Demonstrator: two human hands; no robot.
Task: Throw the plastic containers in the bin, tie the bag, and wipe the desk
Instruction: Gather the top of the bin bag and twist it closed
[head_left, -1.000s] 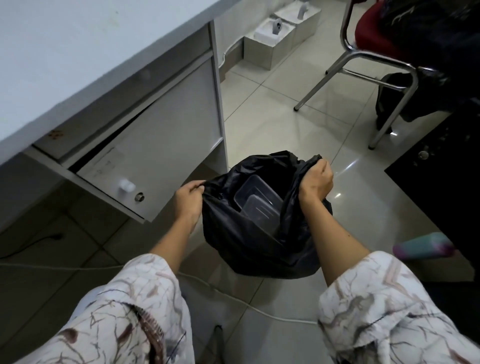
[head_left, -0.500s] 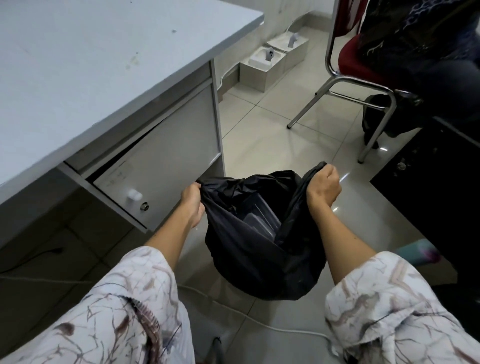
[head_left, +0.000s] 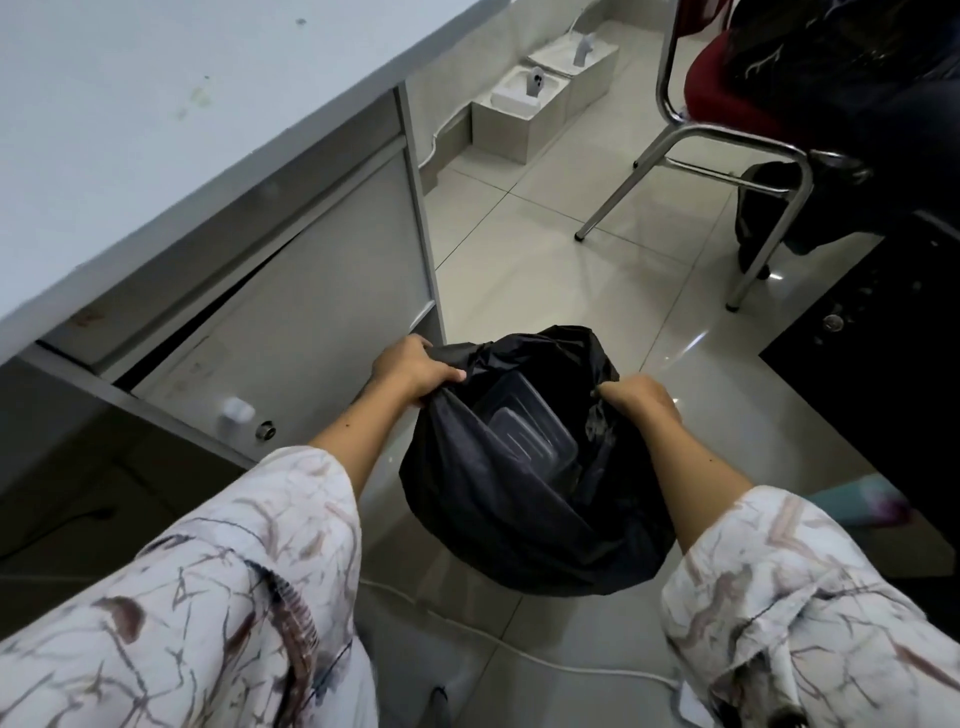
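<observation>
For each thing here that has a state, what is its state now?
Bag: mouth open, not tied.
Containers: inside bag.
Left hand: grips bag rim.
Right hand: grips bag rim.
Cabinet door: ajar.
Desk: spotted with stains.

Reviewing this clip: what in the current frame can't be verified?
Head view only:
- How many plastic containers lie in the black bag: its folds hide all but the tops.
- Whether a bin stands under the bag: the bag covers it.
- Most of the desk top: cut off by the frame edge.
- Fingertips of the left hand and right hand: buried in the gripped bag rim.
</observation>
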